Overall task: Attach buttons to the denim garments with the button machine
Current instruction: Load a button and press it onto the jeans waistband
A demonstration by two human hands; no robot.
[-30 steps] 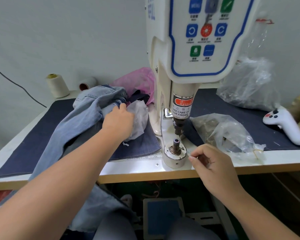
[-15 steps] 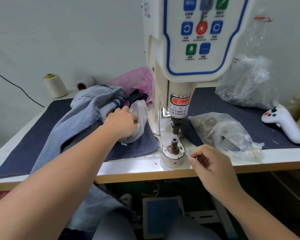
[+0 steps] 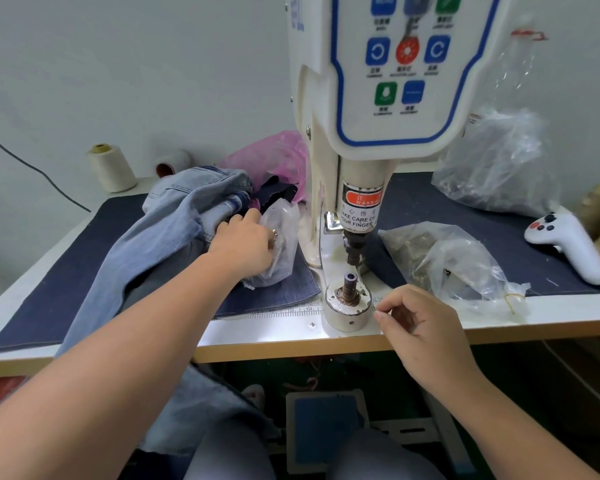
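Observation:
The white button machine (image 3: 388, 81) stands mid-table, its lower die post (image 3: 349, 292) bare under the punch. A light blue denim garment (image 3: 160, 230) lies bunched to its left and hangs over the table's front edge. My left hand (image 3: 246, 244) reaches into a small clear bag (image 3: 283, 220) beside the denim; a small metal button (image 3: 274, 233) shows at its fingertips. My right hand (image 3: 423, 323) hovers just right of the die base, fingers curled and thumb near the forefinger, with nothing visible in it.
A clear bag of metal parts (image 3: 447, 258) lies right of the die, a larger bag (image 3: 492, 168) behind it. A white controller (image 3: 565, 244) sits far right. Thread cones (image 3: 110, 168) and a pink bag (image 3: 274, 154) are at the back. A foot pedal (image 3: 326, 424) is under the table.
My left hand slid from the denim bundle down and right onto the small clear bag, its fingers now inside. My right hand stayed by the die base.

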